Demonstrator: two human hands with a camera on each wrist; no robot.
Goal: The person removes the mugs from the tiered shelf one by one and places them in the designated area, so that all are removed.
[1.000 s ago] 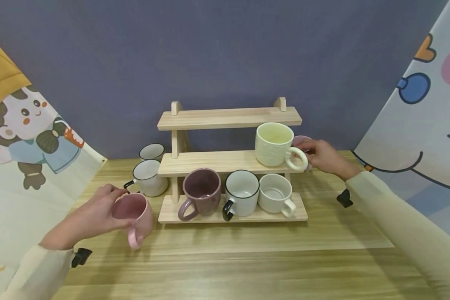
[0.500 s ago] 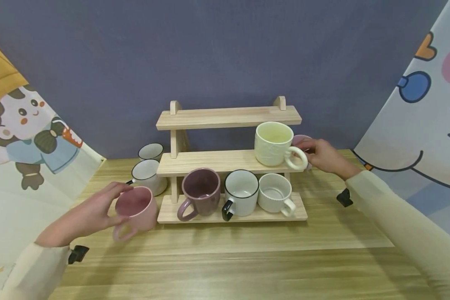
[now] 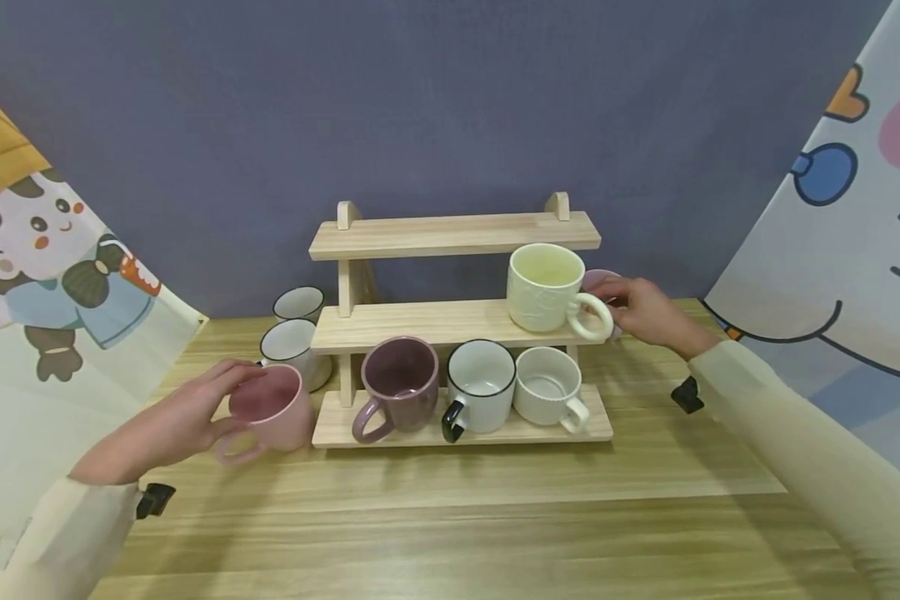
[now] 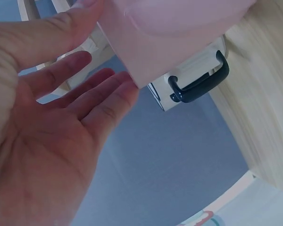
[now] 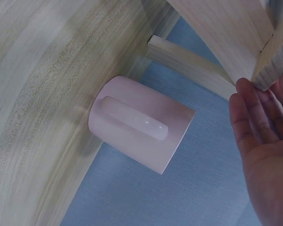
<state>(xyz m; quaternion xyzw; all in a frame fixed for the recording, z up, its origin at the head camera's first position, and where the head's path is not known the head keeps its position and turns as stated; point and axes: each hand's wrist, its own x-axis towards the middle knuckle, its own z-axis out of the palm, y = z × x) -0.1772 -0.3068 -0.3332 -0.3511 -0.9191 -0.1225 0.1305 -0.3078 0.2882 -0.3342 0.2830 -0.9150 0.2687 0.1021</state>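
Pink mug: left hand is clamping its rim. Wooden rack: right hand is touching one end; its grip I cannot tell.

Draped tabletop booth, blue backdrop, cartoon-printed side sheets, wood-grain table

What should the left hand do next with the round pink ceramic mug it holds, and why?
I'd probably raise the round pink ceramic mug toward the middle plank of the pale wooden three-tier rack: the left hand grips the mug near its rim, the plank is bare left of the pale-yellow ceramic mug, and the right hand touches the rack's right end.
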